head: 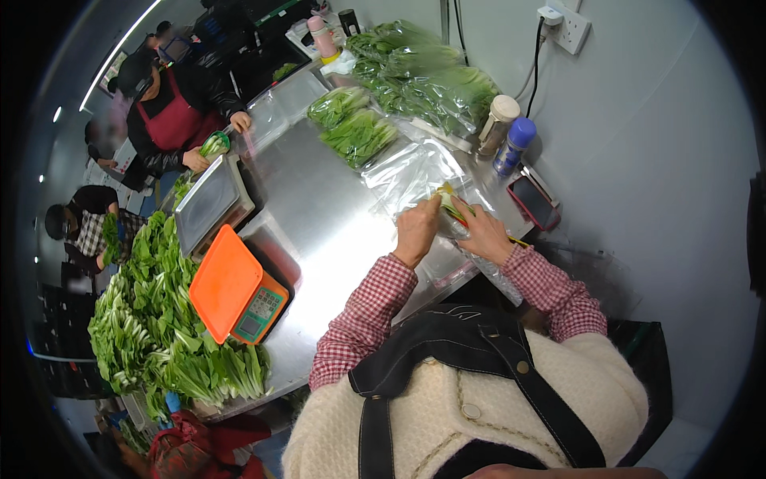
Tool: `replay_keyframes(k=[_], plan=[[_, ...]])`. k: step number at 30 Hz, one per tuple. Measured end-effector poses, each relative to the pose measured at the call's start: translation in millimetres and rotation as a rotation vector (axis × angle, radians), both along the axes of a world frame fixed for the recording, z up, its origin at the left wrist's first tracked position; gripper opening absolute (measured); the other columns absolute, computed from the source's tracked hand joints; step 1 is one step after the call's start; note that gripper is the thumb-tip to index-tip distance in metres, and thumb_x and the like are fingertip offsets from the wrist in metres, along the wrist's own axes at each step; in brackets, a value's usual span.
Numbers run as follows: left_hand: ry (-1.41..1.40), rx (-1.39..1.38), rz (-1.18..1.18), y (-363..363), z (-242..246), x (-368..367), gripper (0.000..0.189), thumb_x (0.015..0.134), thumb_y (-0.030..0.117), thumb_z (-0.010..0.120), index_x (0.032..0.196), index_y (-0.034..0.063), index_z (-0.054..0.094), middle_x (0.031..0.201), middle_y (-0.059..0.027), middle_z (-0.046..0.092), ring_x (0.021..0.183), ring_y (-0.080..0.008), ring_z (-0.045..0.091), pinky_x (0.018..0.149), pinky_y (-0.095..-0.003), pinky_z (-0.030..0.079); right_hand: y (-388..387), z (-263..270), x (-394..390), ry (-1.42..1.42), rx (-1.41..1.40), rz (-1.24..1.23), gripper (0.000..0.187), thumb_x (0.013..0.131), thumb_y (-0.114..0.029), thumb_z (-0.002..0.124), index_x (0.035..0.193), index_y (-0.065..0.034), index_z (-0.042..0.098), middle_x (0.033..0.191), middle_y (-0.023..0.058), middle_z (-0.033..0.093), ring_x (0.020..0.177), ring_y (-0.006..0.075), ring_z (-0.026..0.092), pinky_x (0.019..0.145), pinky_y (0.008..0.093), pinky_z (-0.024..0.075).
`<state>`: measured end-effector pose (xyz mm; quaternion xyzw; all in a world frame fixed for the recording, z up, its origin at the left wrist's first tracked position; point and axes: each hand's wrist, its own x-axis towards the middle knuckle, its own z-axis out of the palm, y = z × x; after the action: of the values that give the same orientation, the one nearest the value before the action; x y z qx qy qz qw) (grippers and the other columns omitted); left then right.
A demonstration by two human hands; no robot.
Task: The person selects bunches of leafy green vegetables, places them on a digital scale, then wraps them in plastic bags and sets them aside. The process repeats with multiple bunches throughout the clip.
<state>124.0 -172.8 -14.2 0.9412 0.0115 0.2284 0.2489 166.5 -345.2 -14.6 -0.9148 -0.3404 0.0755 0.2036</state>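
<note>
My left hand [417,230] and my right hand [486,235] meet over the near right part of a steel table [311,203]. Between their fingertips is a small yellow, green and red item [447,197]; what it is cannot be made out, as the fingers cover much of it. Clear plastic bags [413,170] lie flat just beyond my hands. More clear plastic film [497,278] hangs at the table edge below my right wrist.
Bagged leafy greens [419,72] are heaped at the back, with smaller packs [359,135] before them. A tumbler [498,123], blue-capped bottle [516,143] and phone [534,200] line the wall side. Left are an orange scale [230,287], steel scale [209,203], loose greens [179,335] and co-workers [173,114].
</note>
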Motion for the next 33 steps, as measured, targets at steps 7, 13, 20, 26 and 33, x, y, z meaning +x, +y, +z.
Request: replay_keyframes(k=[7, 13, 20, 26, 33], plan=[[0.004, 0.133, -0.11, 4, 3, -11, 0.012, 0.076, 0.01, 0.052, 0.087, 0.0084, 0.055, 0.072, -0.0085, 0.056, 0.062, -0.0262, 0.058, 0.05, -0.0368, 0.045, 55, -22, -1, 0.113, 0.074, 0.124, 0.071, 0.069, -0.03, 0.065, 0.131, -0.0138, 0.036, 0.097, 0.0215, 0.057, 0.084, 0.0382, 0.058, 0.069, 0.0461, 0.0477], [-0.302, 0.227, 0.175, 37, 5, -45, 0.042, 0.072, 0.008, 0.057, 0.113, 0.0041, 0.048, 0.082, -0.0127, 0.053, 0.075, -0.0285, 0.054, 0.065, -0.0403, 0.044, 113, -15, 5, 0.02, 0.373, 0.063, 0.077, 0.072, -0.032, 0.063, 0.137, -0.0157, 0.024, 0.1, 0.0221, 0.053, 0.082, 0.0423, 0.057, 0.071, 0.0451, 0.047], [0.216, -0.819, 0.55, 82, -76, -81, 0.034, 0.088, 0.016, 0.047, 0.114, -0.006, 0.048, 0.102, -0.0262, 0.058, 0.097, -0.0374, 0.056, 0.08, -0.0397, 0.044, 140, -15, -16, 0.047, 0.275, 0.263, 0.085, 0.068, -0.032, 0.066, 0.139, -0.0173, 0.021, 0.096, 0.0221, 0.053, 0.082, 0.0399, 0.058, 0.073, 0.0442, 0.0475], [0.526, -1.095, 0.038, 42, -127, -133, 0.029, 0.09, 0.014, 0.036, 0.092, -0.0075, 0.055, 0.068, -0.0169, 0.062, 0.054, -0.0237, 0.062, 0.048, -0.0336, 0.051, 178, -52, -33, 0.08, 0.035, 0.355, 0.084, 0.066, -0.031, 0.067, 0.138, -0.0152, 0.025, 0.098, 0.0233, 0.051, 0.085, 0.0394, 0.056, 0.073, 0.0446, 0.0474], [0.186, -0.913, 0.471, 83, -117, -129, 0.029, 0.084, 0.016, 0.042, 0.089, -0.0059, 0.06, 0.079, -0.0257, 0.062, 0.073, -0.0383, 0.061, 0.063, -0.043, 0.048, 205, -36, -62, -0.222, 0.226, 0.555, 0.076, 0.069, -0.022, 0.066, 0.136, -0.0162, 0.03, 0.107, 0.0193, 0.045, 0.09, 0.0342, 0.054, 0.073, 0.0417, 0.0474]])
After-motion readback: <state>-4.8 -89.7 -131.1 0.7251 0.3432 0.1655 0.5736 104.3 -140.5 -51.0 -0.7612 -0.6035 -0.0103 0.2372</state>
